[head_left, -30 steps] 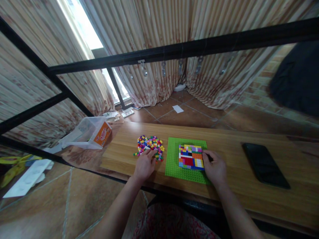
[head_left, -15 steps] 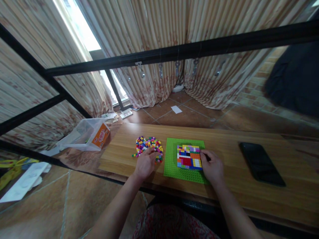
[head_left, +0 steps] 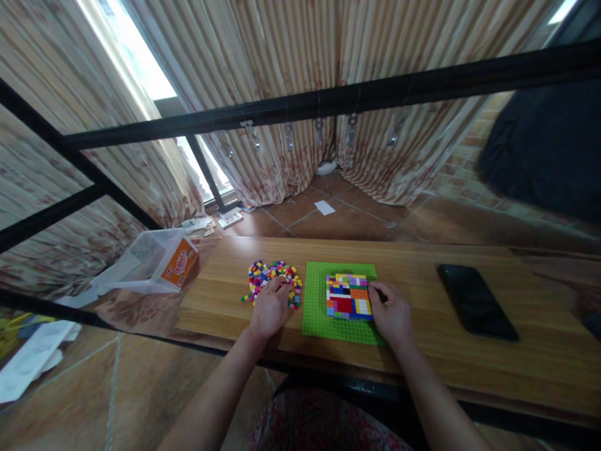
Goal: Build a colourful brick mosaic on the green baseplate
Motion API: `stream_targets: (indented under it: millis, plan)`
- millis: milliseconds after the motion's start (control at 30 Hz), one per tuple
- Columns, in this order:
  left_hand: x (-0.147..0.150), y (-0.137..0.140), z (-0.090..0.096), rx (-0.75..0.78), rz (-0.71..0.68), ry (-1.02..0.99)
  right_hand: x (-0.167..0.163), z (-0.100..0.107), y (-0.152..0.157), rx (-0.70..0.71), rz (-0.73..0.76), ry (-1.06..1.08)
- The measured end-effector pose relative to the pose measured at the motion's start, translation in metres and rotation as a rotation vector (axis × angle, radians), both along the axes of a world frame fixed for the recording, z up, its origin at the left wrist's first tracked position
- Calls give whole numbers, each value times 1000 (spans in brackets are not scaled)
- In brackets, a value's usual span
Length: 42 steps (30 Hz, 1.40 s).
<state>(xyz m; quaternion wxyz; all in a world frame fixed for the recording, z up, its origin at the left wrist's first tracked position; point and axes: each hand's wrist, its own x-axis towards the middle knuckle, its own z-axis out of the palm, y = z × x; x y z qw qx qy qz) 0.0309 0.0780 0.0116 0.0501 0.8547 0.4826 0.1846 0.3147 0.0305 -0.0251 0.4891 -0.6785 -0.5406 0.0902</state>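
Note:
A pile of small multicoloured toy bricks (head_left: 263,275) lies loose on the wooden table. My left hand (head_left: 271,308) is over the pile's near right side, fingers curled down among the bricks; whatever is between the fingertips is hidden. A square build of colourful bricks (head_left: 348,297) sits on the green studded baseplate (head_left: 314,322). My right hand (head_left: 393,313) rests at the build's right edge, with thumb and fingers closed against its side.
A black phone (head_left: 476,302) lies on the table (head_left: 422,269) to the right. Beyond the table's left end stands a clear plastic box (head_left: 157,254) with an orange label. A black metal bar (head_left: 300,108) crosses in front of the curtains (head_left: 282,56). Papers lie on the floor.
The view has shifted slightly, so everything sits a little further left. My left hand stays at the brick pile, and my right hand stays at the build's right edge.

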Motion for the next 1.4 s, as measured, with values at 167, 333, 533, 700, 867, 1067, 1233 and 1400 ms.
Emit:
stream_targets:
  millis: [167, 333, 533, 700, 867, 1067, 1233, 1400]
  plan:
    - [-2, -3, 5, -12, -44, -39, 0, 0, 0, -2, 3, 3]
    - [-4, 1, 5, -35, -72, -46, 0, -1, 0, -7, 7, 8]
    - [-1, 6, 13, -54, -65, -61, 0, -1, 1, -26, 1, 28]
    - [12, -8, 33, -152, 23, -309, 2, 5, 1, -12, -17, 200]
    - [46, -35, 48, -413, 18, -752, -16, 41, -19, 32, -39, 413]
    - [88, -68, 51, -770, -32, -1194, -66, 72, -62, -100, 249, 617]
    - [98, -79, 44, -902, -21, -1238, -67, 57, -78, -194, 165, 746]
    - [101, -76, 35, -954, 2, -1244, -60, 57, -79, -226, 162, 680]
